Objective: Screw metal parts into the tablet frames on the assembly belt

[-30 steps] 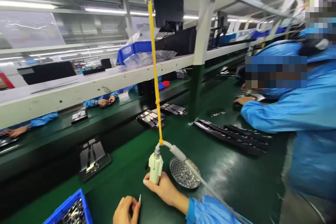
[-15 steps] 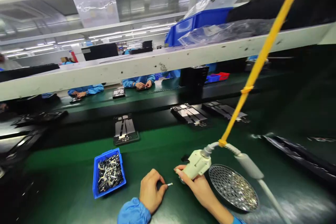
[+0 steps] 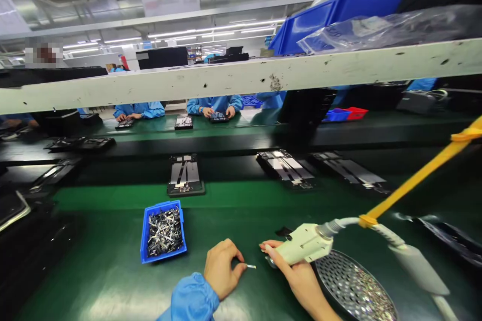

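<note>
At the near edge of the green conveyor belt (image 3: 113, 286), the person's left hand (image 3: 222, 268) pinches a small silver pin (image 3: 250, 266) between its fingertips, and the right hand (image 3: 297, 273) closes around a cream powered screwdriver (image 3: 301, 244), which hangs from a yellow strap (image 3: 414, 185). Just right of that hand sits a round perforated metal dish (image 3: 324, 273) of tiny silver parts. A blue tray (image 3: 163, 259) heaped with dark-and-silver pieces lies left of the left hand, and black fixtures (image 3: 184, 175) sit farther along the belt.

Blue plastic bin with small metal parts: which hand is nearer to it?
Left. The left hand sits just right of the blue bin, not touching it; the right hand, holding a cream tool, is much farther right.
</note>
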`<state>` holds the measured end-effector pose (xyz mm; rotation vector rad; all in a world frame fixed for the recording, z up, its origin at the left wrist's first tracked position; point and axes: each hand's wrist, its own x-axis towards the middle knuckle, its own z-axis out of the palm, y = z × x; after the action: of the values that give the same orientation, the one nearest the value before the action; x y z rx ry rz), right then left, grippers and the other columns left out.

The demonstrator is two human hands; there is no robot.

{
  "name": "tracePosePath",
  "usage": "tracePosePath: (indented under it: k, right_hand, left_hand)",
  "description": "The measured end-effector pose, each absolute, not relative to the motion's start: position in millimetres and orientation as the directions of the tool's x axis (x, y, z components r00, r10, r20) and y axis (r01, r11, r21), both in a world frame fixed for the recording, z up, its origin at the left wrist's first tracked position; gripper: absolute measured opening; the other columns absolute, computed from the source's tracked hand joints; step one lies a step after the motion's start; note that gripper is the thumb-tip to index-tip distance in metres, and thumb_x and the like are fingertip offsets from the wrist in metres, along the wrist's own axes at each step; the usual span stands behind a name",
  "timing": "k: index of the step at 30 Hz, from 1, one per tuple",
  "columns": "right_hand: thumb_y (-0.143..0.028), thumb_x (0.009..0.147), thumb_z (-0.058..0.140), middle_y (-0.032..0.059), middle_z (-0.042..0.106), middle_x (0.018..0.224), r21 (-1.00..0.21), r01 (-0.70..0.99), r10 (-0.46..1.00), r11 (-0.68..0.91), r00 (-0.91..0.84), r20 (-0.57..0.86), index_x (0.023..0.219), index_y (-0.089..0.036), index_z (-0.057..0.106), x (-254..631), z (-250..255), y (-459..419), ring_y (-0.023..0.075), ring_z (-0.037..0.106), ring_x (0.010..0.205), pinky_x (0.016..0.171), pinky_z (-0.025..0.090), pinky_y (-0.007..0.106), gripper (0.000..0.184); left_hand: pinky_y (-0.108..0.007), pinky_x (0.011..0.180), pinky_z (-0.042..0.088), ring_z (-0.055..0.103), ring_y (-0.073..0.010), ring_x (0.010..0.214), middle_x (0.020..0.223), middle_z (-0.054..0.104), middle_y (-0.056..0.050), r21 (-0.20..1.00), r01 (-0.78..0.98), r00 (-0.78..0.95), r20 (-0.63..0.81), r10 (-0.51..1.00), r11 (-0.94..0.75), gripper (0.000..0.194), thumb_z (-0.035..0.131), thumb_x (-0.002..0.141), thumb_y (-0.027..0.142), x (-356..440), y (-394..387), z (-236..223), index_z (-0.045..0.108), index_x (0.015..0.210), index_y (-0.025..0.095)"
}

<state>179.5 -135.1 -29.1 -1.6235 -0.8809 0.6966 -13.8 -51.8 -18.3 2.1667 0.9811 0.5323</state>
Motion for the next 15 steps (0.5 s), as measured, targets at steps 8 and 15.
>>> tracePosePath:
  k: [8,15]
  right_hand:
    - [-0.083,0.068,0.064,0.0156,0.074,0.101,-0.970,0.196,0.842,-0.142,0.539,-0.014,0.093,-0.019,0.074,179.2,-26.3,-135.8,0.0361,0.067,0.102,0.102,0.048,0.051,0.070]
    - [-0.080,0.065,0.067,0.0153,0.074,0.101,-0.974,0.179,0.827,-0.138,0.562,-0.014,0.092,-0.019,0.076,179.2,-28.3,-135.5,0.0382,0.068,0.104,0.105,0.047,0.053,0.068]
  left_hand:
    - [-0.027,0.080,0.042,0.062,-0.0176,0.092,0.098,0.065,-0.001,0.743,0.482,0.635,0.071,0.770,-0.465,0.019,0.072,0.079,0.007,-14.3,-52.5,-18.7,0.072,0.092,0.020]
    - [-0.028,0.082,0.043,0.063,-0.0187,0.094,0.102,0.065,-0.002,0.726,0.509,0.632,0.049,0.773,-0.462,0.020,0.070,0.080,0.008,-13.6,-53.0,-18.4,0.073,0.094,0.023]
